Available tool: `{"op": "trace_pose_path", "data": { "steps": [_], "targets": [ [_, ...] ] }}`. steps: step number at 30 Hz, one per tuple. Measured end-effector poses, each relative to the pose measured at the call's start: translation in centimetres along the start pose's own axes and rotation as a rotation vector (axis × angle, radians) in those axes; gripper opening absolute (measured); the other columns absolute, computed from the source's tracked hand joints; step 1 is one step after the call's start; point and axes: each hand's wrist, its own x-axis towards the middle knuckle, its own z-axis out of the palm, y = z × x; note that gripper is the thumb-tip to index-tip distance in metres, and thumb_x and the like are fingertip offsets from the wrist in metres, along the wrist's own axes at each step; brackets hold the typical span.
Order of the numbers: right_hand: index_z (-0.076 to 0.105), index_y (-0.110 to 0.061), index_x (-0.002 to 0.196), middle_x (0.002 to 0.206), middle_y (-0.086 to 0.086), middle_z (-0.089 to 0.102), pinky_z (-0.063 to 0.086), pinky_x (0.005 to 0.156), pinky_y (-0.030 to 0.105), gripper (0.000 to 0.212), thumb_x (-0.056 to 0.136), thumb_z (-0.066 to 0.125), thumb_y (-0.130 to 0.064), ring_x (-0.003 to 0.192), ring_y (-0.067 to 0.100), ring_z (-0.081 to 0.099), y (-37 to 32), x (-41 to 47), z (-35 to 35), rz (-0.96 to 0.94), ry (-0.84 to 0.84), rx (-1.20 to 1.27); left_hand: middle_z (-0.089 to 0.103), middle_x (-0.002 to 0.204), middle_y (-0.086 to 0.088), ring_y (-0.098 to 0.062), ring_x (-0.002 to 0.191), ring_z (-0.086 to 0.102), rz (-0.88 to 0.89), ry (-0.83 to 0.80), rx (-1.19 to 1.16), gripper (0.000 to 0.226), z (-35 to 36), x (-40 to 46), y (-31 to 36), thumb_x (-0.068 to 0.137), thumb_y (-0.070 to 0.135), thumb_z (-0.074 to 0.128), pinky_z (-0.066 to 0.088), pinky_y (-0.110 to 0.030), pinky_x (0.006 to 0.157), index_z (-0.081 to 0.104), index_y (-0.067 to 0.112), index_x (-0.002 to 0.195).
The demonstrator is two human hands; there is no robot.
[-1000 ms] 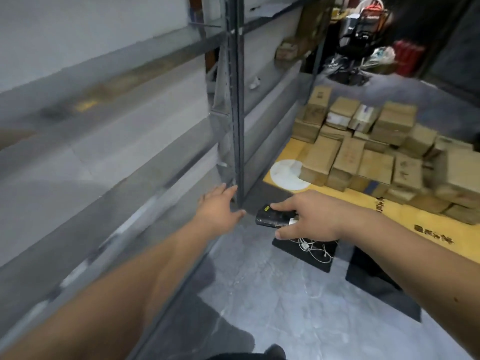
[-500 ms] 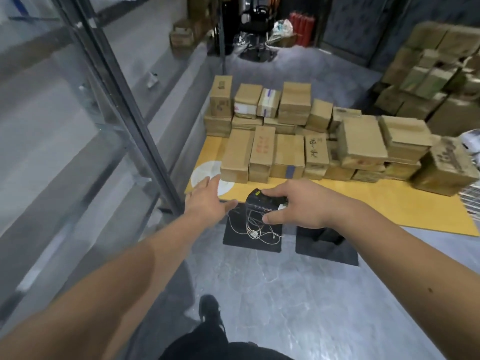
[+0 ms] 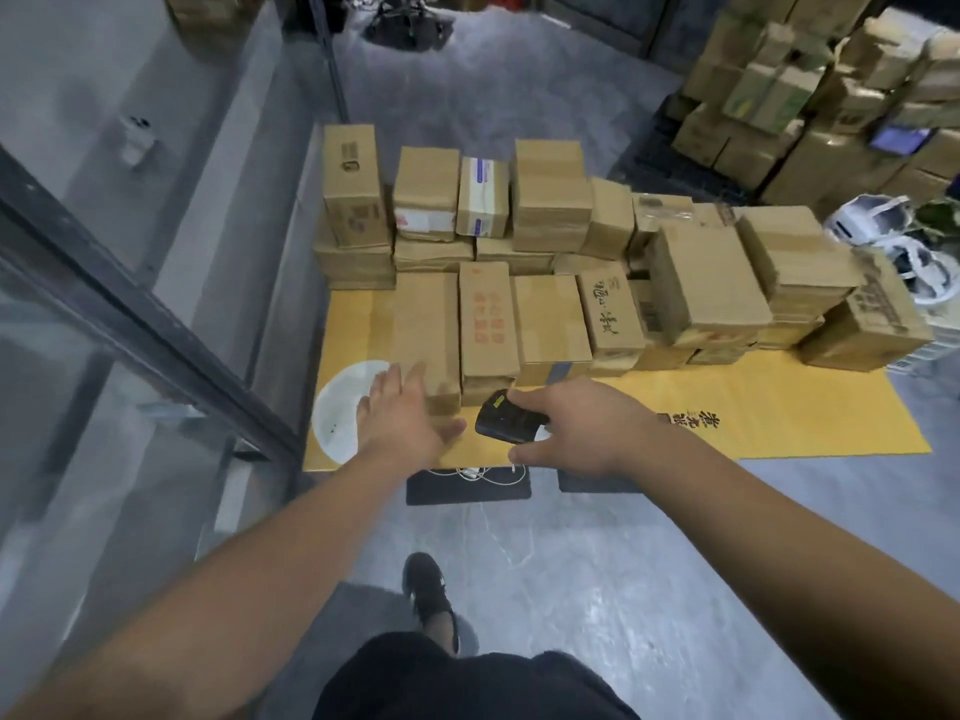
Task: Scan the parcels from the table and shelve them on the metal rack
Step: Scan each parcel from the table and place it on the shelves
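The metal rack [image 3: 156, 324] filled the left side of the view, its dark upright slanting down toward the tabletop's [image 3: 779, 407] near left corner. The yellow tabletop lay ahead, low over the grey floor [image 3: 597, 563], and carried the parcels [image 3: 545, 283], brown cardboard boxes packed in rows from its left edge across to its right edge and stacked higher along the far side. A further heap of boxes [image 3: 810, 96] rose well beyond the far right corner. A white disc [image 3: 337, 413] lay on the tabletop at the near left corner.

The left hand [image 3: 402, 423] reached out over that corner, its grip spread, fingers straight and loose, the fingertips just at the near end of the leftmost front parcel [image 3: 426, 335]; motion blur hid whether they touched it. The right hand [image 3: 576, 428] hung above the near edge, just right of the left hand, its grip curled round a black scanner [image 3: 506, 420] whose nose pointed left toward the front row, close to the near ends of those parcels. White cable [image 3: 478, 472] lay on a dark mat [image 3: 467, 488] on the floor below the near edge. A black shoe [image 3: 428, 589] stood on the floor beneath.
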Motion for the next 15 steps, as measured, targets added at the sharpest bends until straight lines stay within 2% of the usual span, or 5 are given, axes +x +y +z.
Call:
{"op": "trace_pose_path", "data": {
  "steps": [2,6,11,15],
  "targets": [
    [0.041,-0.038,0.159,0.101,-0.007,0.06,0.057,0.076,0.035,0.072,0.095,0.064,-0.062,0.093,0.019,0.061,-0.1,1.8,-0.3,0.032,-0.017,-0.061,-0.001,0.174,-0.006,-0.028,0.161,-0.003,0.03,0.008,0.024,0.107,0.3,2.1,-0.1,0.084,0.071,0.067,0.008,-0.05,0.129,0.012,0.029,0.165],
    [0.037,-0.037,0.163,0.124,-0.001,0.067,0.059,0.088,0.039,0.078,0.095,0.064,-0.063,0.106,0.021,0.064,0.6,4.3,-0.1,0.069,-0.041,-0.028,-0.003,0.174,-0.007,-0.03,0.16,-0.005,0.055,0.019,0.033,0.109,1.1,5.2,0.0,0.082,0.077,0.065,0.006,-0.049,0.129,0.012,0.029,0.164],
    [0.036,-0.036,0.163,0.121,0.0,0.066,0.059,0.09,0.042,0.08,0.094,0.065,-0.064,0.108,0.023,0.064,2.4,7.3,0.4,0.068,-0.096,0.02,0.011,0.172,-0.008,-0.029,0.16,0.0,0.065,-0.001,0.008,0.099,2.9,7.2,-0.2,0.079,0.077,0.066,0.011,-0.045,0.129,0.034,0.021,0.154],
    [0.038,-0.035,0.162,0.123,0.003,0.067,0.059,0.09,0.043,0.077,0.095,0.064,-0.062,0.111,0.026,0.064,3.6,9.4,0.1,-0.005,-0.148,0.019,0.022,0.169,-0.006,-0.025,0.159,0.007,0.02,0.049,-0.016,0.091,3.7,7.2,-0.6,0.074,0.076,0.063,0.024,-0.045,0.126,0.049,0.019,0.143]
  ]
}}
